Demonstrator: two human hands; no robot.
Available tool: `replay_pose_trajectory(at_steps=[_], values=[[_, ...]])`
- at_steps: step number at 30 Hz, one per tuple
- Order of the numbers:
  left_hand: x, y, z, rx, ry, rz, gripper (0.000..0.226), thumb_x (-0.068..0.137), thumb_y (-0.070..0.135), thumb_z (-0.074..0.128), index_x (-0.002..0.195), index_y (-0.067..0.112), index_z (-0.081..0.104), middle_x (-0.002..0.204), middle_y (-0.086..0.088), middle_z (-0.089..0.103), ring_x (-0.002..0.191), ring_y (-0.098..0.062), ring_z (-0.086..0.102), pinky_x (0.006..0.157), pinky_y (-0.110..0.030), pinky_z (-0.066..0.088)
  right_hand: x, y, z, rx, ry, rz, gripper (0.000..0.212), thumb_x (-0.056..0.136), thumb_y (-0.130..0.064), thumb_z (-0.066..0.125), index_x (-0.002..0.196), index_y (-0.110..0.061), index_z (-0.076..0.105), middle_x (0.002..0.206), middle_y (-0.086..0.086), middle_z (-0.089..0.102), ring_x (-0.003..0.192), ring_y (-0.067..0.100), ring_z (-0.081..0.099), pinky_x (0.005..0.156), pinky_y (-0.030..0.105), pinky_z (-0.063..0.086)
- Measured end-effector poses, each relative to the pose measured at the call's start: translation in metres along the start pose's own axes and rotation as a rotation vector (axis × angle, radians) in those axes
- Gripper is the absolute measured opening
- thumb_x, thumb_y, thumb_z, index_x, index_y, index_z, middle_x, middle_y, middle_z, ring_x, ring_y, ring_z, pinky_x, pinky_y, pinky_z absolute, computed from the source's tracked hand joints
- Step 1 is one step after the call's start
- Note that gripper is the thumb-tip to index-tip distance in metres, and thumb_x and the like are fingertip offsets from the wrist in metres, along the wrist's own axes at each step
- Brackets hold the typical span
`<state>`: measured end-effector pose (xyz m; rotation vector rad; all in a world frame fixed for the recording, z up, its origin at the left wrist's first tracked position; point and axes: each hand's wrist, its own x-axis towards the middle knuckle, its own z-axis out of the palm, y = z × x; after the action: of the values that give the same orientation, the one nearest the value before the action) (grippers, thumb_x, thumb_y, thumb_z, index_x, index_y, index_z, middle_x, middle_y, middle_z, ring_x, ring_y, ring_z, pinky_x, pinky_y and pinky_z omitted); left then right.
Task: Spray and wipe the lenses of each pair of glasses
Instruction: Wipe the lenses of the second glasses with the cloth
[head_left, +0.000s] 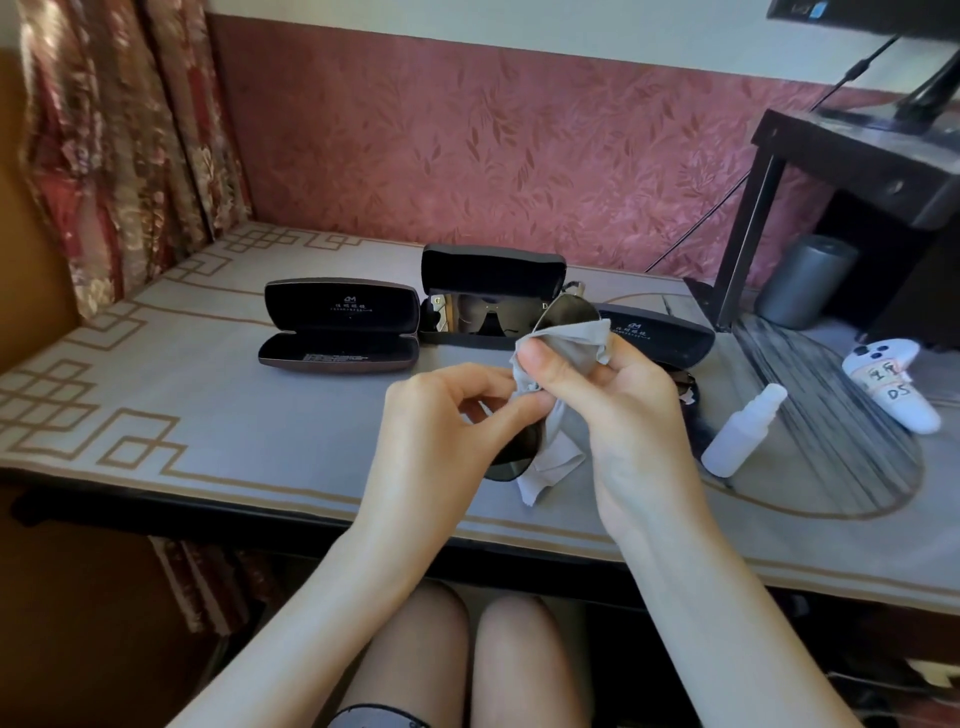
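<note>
Sunglasses (511, 461) mostly under cloth (566, 343), 3rd case (670, 338) part-hidden

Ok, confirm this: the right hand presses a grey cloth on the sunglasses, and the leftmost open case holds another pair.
Wrong: the head view shows the leftmost open case empty; the other pair lies in the middle case. The rest holds.

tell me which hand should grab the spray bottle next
Right, most likely. The spray bottle lies on the table just beside the right hand, while the left hand is on the far side, holding the sunglasses. The right hand would first have to let go of the cloth.
</note>
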<state>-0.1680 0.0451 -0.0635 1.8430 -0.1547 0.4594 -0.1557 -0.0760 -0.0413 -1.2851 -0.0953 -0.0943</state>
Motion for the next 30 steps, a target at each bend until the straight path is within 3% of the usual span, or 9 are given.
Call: replay_pose_trajectory(at_steps=[4, 10, 14, 18, 24, 27, 30], values=[[-0.0002, 0.0010, -0.0008, 0.009, -0.020, -0.014, 0.008, 0.079, 0.031, 0.073, 0.078, 0.023, 0.076, 0.072, 0.007, 0.072, 0.073, -0.017, 0.062, 0.070, -0.027, 0.049, 0.0007, 0.0017, 0.0008, 0.017, 0.021, -0.026, 0.021, 0.073, -0.018, 0.073, 0.088, -0.004, 0.070, 0.074, -0.004, 0.073, 0.070, 0.006, 0.068, 0.063, 0.015, 0.051], [-0.0001, 0.0029, -0.0043, 0.001, -0.087, -0.040, 0.016, 0.088, 0.024, 0.065, 0.077, 0.018, 0.074, 0.076, -0.007, 0.071, 0.076, -0.023, 0.061, 0.072, -0.029, 0.048, 0.0017, 0.0044, -0.0031, 0.073, 0.028, -0.020, 0.013, 0.088, -0.014, 0.063, 0.087, -0.004, 0.071, 0.082, 0.002, 0.074, 0.080, 0.010, 0.069, 0.074, 0.020, 0.054], [0.0029, 0.0030, -0.0083, 0.021, -0.084, -0.035, 0.011, 0.078, 0.030, 0.074, 0.070, 0.022, 0.074, 0.071, 0.002, 0.072, 0.066, -0.022, 0.062, 0.064, -0.029, 0.052, 0.0002, 0.0045, -0.0074, 0.012, -0.062, 0.027, 0.021, 0.093, -0.013, 0.057, 0.103, 0.002, 0.070, 0.104, 0.016, 0.074, 0.101, 0.024, 0.070, 0.090, 0.031, 0.056], [0.0027, 0.0006, -0.0094, 0.005, -0.057, -0.035, 0.014, 0.074, 0.029, 0.078, 0.064, 0.031, 0.069, 0.064, 0.013, 0.069, 0.058, -0.015, 0.061, 0.057, -0.022, 0.048, -0.0027, 0.0027, -0.0079, -0.034, -0.170, 0.019, 0.019, 0.089, -0.001, 0.060, 0.106, -0.001, 0.069, 0.102, 0.011, 0.075, 0.096, 0.021, 0.072, 0.080, 0.026, 0.056], [-0.0005, 0.0016, -0.0045, 0.107, -0.009, -0.038, 0.018, 0.070, 0.036, 0.078, 0.060, 0.036, 0.064, 0.056, 0.025, 0.061, 0.054, 0.003, 0.054, 0.053, -0.007, 0.039, -0.0016, 0.0041, -0.0075, -0.122, -0.102, -0.007, 0.016, 0.075, 0.001, 0.075, 0.089, -0.005, 0.068, 0.082, 0.008, 0.073, 0.081, 0.021, 0.070, 0.071, 0.024, 0.053], [-0.0017, 0.0023, -0.0028, 0.103, -0.013, -0.042, 0.017, 0.071, 0.037, 0.077, 0.060, 0.032, 0.065, 0.058, 0.022, 0.062, 0.055, 0.000, 0.053, 0.053, -0.008, 0.038, -0.0012, 0.0047, -0.0063, -0.133, -0.064, -0.015, 0.021, 0.070, -0.008, 0.078, 0.087, -0.005, 0.068, 0.080, 0.008, 0.073, 0.079, 0.021, 0.069, 0.069, 0.023, 0.052], [-0.0040, 0.0019, -0.0011, 0.093, -0.036, -0.038, 0.019, 0.075, 0.035, 0.075, 0.064, 0.020, 0.070, 0.062, 0.008, 0.066, 0.062, -0.009, 0.057, 0.057, -0.016, 0.044, -0.0022, 0.0033, -0.0021, -0.083, -0.032, -0.027, 0.014, 0.073, -0.010, 0.076, 0.084, -0.006, 0.068, 0.073, 0.001, 0.071, 0.071, 0.012, 0.068, 0.064, 0.017, 0.051]])
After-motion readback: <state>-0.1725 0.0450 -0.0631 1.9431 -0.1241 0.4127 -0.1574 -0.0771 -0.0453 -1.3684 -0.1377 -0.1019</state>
